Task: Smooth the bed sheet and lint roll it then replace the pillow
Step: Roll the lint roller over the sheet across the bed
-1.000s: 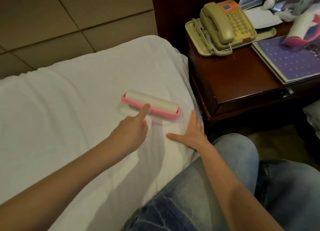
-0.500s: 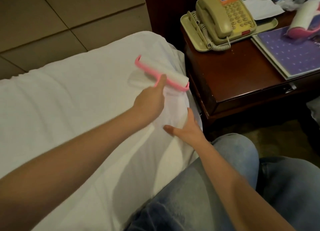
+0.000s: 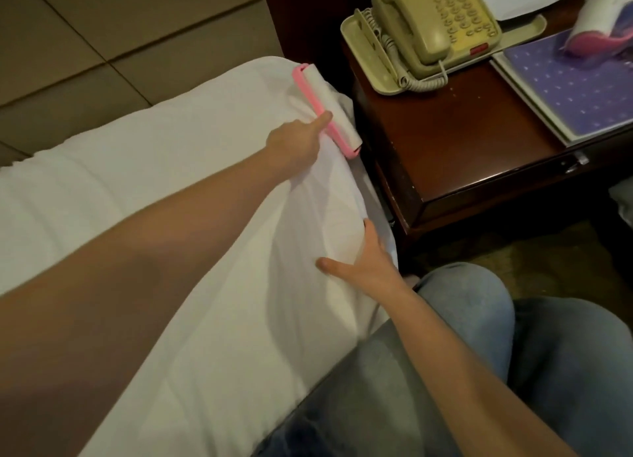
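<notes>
Pink plastic shows just past your left hand (image 3: 296, 143). Your fingers are curled round the handle of the lint roller (image 3: 322, 91), which is hidden inside your grip, and your forefinger lies straight with its tip on the pink frame. The roller's white roll lies on the bed sheet (image 3: 171, 199) at the far right corner of the bed, running along the edge that faces the table (image 3: 462, 141).

Your right hand (image 3: 368, 258) holds nothing. It is flat on the sheet with fingers straight and thumb spread wide, near the right edge of the bed, well short of the roller. Soft folds rise in the white cloth between your two hands; further left the sheet lies smoother.

Your knees in blue jeans (image 3: 462, 319) are against the side of the bed, below your right forearm. On the dark wooden table stands a beige telephone (image 3: 435, 21) on a pale tray (image 3: 359, 42), with its coiled cord hanging over the tray's front. A purple dotted booklet (image 3: 575, 90) lies to the right of it. Tan panels of wall (image 3: 102, 45) rise behind the bed.
</notes>
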Demonstrator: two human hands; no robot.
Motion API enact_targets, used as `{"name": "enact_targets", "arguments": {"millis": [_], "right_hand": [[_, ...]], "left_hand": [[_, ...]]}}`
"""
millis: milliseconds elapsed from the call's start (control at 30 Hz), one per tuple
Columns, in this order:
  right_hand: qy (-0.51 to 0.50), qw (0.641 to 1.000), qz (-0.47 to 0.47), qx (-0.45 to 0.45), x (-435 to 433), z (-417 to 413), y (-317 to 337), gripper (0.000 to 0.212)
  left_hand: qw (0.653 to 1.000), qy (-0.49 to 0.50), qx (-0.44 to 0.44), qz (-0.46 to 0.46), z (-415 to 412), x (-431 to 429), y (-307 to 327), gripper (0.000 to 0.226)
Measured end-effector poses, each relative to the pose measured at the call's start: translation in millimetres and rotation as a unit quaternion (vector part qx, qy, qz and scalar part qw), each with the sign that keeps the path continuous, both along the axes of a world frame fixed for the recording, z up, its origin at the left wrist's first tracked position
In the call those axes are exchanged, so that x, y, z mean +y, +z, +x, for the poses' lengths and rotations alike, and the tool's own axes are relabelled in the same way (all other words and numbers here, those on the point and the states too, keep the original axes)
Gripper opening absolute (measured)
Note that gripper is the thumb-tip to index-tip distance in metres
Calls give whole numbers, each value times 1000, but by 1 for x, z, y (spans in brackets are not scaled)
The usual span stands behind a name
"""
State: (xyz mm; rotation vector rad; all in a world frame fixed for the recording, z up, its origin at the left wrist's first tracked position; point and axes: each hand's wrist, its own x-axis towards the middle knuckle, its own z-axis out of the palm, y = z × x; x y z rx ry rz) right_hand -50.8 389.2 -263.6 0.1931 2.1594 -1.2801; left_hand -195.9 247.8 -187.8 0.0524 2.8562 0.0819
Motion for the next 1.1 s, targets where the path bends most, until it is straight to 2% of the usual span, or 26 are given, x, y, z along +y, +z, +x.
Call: {"name": "enact_targets", "arguments": {"millis": [167, 367, 500, 600, 733, 867, 933, 1033, 1100], "right_hand": [[6, 1000, 11, 3, -2, -2, 2, 120], [5, 1000, 25, 1, -4, -1, 2, 123], [30, 998, 58, 4, -3, 1, 10, 125], [60, 994, 90, -10, -1, 6, 16, 128], [99, 990, 98, -32, 6, 14, 16, 133], [121, 987, 106, -32, 8, 18, 19, 138], [136, 984, 115, -29, 7, 20, 22, 140], [170, 975, 141, -23, 6, 25, 26, 143], [201, 965, 168, -8, 5, 28, 29, 143]], "left_hand": [[994, 36, 12, 107, 66, -41, 27, 52], [984, 92, -119, 93, 137, -99, 85, 46], [993, 54, -61, 81, 106, -83, 66, 47], [993, 14, -24, 114, 75, -49, 40, 50], [988, 18, -20, 151, 109, -50, 39, 50], [984, 50, -72, 156, 192, -111, 69, 50], [981, 55, -112, 146, 221, -140, 86, 57], [982, 52, -130, 123, 229, -152, 98, 58], [986, 31, -117, 117, 213, -139, 93, 51]]}}
